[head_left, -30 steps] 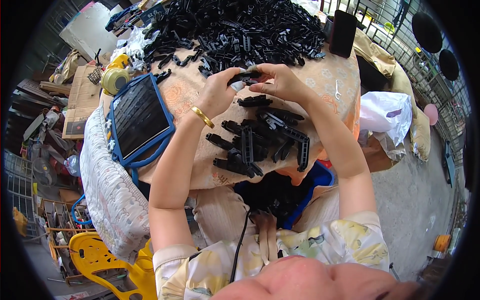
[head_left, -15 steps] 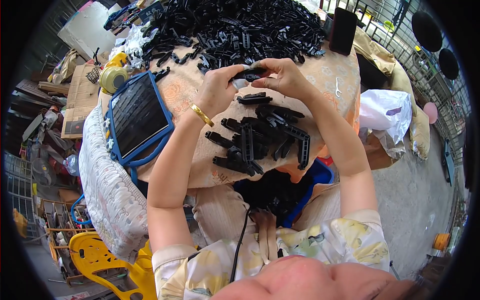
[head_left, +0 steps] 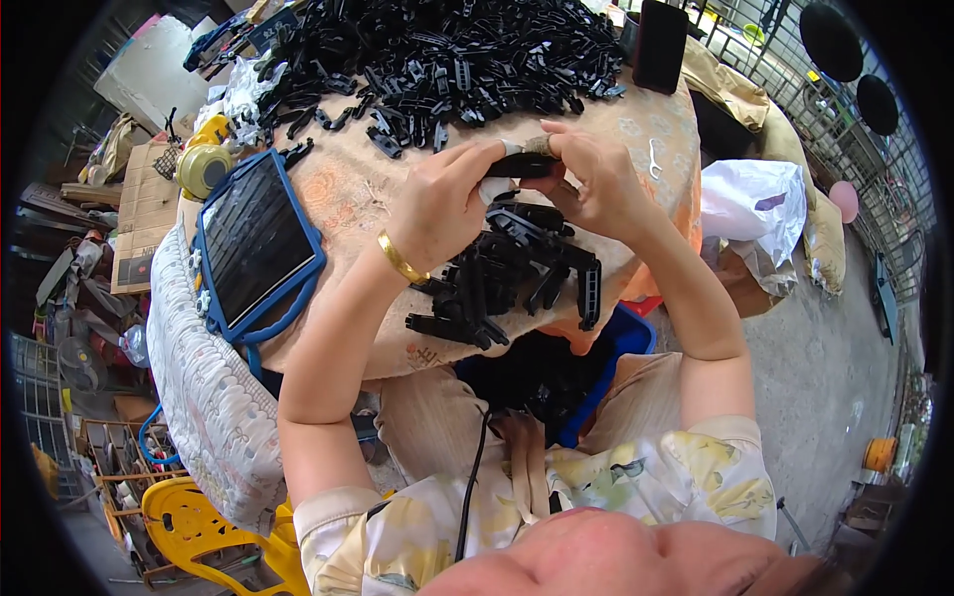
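In the head view, both hands meet above the middle of the counter [head_left: 343, 204], which is covered with a peach floral cloth. The left hand [head_left: 444, 201] grips a dark plastic piece [head_left: 519, 166] between thumb and fingers, with white wraps on its thumb and index tips. The right hand [head_left: 599, 184] pinches the other end of the piece, a brownish wrap around one fingertip. The piece lies roughly level between them, partly hidden by the fingers. A gold bracelet [head_left: 400, 258] circles the left wrist.

Just below the hands, on the near side of the counter, lies a small group of long black parts [head_left: 482, 283]. Beyond the hands spreads a large heap of black parts [head_left: 452, 60]. A blue-framed tablet [head_left: 260, 243] lies left of the left forearm; a pale wrench-shaped tool [head_left: 654, 159] lies to the right of the right hand. A blue bin [head_left: 636, 336] sits under the counter's near edge.
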### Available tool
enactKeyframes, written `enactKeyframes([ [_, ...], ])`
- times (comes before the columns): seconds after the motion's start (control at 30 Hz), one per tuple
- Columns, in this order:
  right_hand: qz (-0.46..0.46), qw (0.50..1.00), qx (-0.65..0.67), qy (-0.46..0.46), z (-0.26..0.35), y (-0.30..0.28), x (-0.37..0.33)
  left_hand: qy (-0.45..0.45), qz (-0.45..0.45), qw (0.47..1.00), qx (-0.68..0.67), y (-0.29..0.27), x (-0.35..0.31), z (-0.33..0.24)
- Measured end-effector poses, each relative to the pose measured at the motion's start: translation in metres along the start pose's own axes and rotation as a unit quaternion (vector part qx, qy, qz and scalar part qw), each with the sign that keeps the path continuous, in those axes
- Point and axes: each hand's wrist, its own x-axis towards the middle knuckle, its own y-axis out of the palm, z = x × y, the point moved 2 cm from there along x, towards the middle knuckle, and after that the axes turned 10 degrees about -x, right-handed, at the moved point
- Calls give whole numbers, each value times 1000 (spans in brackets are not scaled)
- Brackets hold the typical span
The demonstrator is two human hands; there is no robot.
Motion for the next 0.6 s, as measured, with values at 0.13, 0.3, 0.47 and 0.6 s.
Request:
enactKeyframes([
  [0.13, 11, 1000, -7, -9, 10, -13, 2, -2, -13, 998, -56, 0, 1, -4],
  [0.3, 50, 985, 134, 97, 18, -21, 3, -104, 43, 982, -150, -8, 1, -10],
  [0.47, 8, 998, 63, -15, 15, -24, -4, -69, 43, 990, -115, -9, 3, -17],
  [0.6, 111, 971, 162, 133, 25, -25, -2, -7, 9, 998, -58, -12, 3, -13],
])
